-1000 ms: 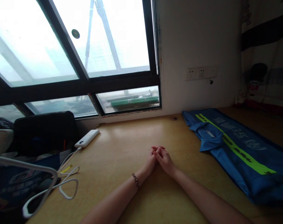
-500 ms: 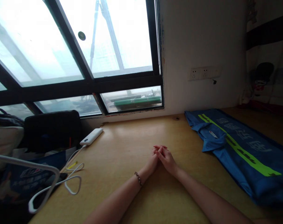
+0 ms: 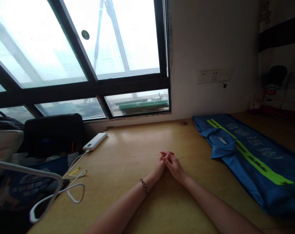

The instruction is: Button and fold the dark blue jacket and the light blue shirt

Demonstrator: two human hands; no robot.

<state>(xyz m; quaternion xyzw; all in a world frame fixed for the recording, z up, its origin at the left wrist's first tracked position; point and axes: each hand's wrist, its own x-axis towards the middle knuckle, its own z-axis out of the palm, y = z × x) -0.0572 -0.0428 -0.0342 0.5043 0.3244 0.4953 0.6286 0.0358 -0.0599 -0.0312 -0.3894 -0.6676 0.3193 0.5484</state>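
Note:
My left hand and my right hand are clasped together, fingers interlaced, resting on the light wooden table. Both hands are closed, and no object shows between them. The palms are hidden. A beaded bracelet circles my left wrist. To the right of my hands lies a blue garment with a collar and a bright yellow-green stripe. At the table's left edge is a white power bank with a white cable plugged into it.
A dark-framed window rises behind the table, beside a wall with power sockets. Off the left edge stand a black chair back or bag and a blue printed bag. A thick white curved tube crosses the lower left.

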